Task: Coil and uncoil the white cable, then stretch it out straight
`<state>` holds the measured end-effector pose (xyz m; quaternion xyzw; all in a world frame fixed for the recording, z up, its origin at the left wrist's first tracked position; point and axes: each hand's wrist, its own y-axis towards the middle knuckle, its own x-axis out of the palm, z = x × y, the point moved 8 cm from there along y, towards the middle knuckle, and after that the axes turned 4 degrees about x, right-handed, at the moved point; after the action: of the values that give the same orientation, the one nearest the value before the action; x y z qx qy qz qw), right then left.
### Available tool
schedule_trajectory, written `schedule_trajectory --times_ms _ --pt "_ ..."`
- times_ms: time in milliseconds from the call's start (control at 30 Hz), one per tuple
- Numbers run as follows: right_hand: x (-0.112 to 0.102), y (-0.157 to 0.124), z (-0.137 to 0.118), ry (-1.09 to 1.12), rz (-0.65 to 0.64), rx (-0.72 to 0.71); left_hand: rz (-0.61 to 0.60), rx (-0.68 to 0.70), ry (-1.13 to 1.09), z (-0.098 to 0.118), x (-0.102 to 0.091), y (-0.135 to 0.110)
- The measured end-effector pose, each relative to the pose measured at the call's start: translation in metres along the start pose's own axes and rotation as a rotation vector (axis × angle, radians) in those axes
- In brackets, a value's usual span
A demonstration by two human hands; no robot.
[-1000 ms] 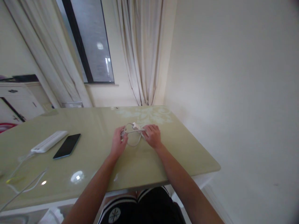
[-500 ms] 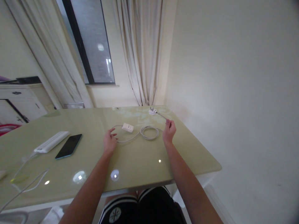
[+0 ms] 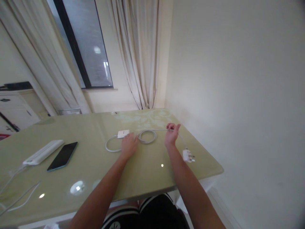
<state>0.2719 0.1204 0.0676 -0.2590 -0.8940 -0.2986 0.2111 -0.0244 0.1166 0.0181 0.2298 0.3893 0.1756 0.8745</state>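
A white extension cord (image 3: pixel 147 136) lies on the pale green glass table (image 3: pixel 95 165), curled in a loop. Its small white socket block (image 3: pixel 123 134) rests to the left of the loop. My left hand (image 3: pixel 129 145) lies on the cord just below the socket block, fingers curled down; whether it grips the cord is unclear. My right hand (image 3: pixel 172 133) is closed on the cord to the right of the loop. From that hand the cord runs down to the white plug (image 3: pixel 188 156), which lies near the table's right edge.
A white power strip (image 3: pixel 43 152) and a black phone (image 3: pixel 62 156) lie at the left of the table, with thin white cables (image 3: pixel 19 197) trailing to the front left edge. A wall stands close on the right, with curtains and a window behind.
The coiled cord was undone and spread out. My right hand swung the plug end from the far side of the table to the near right edge. My left hand moved right, onto the cord.
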Motion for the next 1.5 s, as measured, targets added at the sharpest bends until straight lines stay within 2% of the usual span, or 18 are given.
schedule_trajectory --times_ms 100,200,300,400,533,633,733,867,967,1067,1200,1267,1367,1500 --pt "-0.003 0.004 0.014 0.073 -0.038 0.157 -0.065 -0.081 0.090 0.001 0.030 0.003" --pt "-0.003 0.002 0.030 0.027 -0.088 0.281 -0.101 -0.066 0.040 -0.008 0.037 0.003" --pt "0.010 -0.007 0.036 -0.077 -0.216 0.270 -0.074 -0.008 -0.130 -0.013 0.028 0.001" --pt "0.027 -0.024 0.040 -0.169 -0.327 0.258 0.030 0.071 -0.323 -0.003 0.013 -0.002" --pt "0.041 -0.047 0.049 -0.114 -0.406 0.410 0.177 0.115 -0.449 0.013 -0.003 -0.005" --pt "0.047 -0.053 0.042 -0.070 -0.432 0.386 0.158 0.109 -0.518 0.023 -0.008 -0.006" --pt "0.049 -0.055 0.037 -0.036 -0.453 0.355 0.106 0.172 -0.473 0.038 -0.016 -0.007" --pt "0.049 -0.058 0.048 -0.086 -0.511 0.414 0.042 0.307 -0.347 0.063 -0.023 -0.014" --pt "0.042 -0.056 0.063 -0.155 -0.477 0.475 0.023 0.349 -0.333 0.072 -0.020 -0.017" --pt "0.034 -0.050 0.071 -0.103 -0.363 0.546 0.114 0.239 -0.362 0.059 -0.021 -0.012" --pt "0.026 -0.040 0.062 0.047 -0.244 0.551 0.204 -0.094 -0.449 0.018 -0.019 -0.004" --pt "0.021 -0.035 0.059 0.114 -0.185 0.589 0.233 -0.219 -0.509 0.003 -0.019 -0.003" --pt "0.013 -0.029 0.059 0.147 -0.137 0.654 0.224 -0.271 -0.661 -0.005 -0.017 -0.004" --pt "0.007 -0.027 0.060 0.111 -0.106 0.655 0.105 -0.232 -0.871 0.003 -0.011 -0.006"
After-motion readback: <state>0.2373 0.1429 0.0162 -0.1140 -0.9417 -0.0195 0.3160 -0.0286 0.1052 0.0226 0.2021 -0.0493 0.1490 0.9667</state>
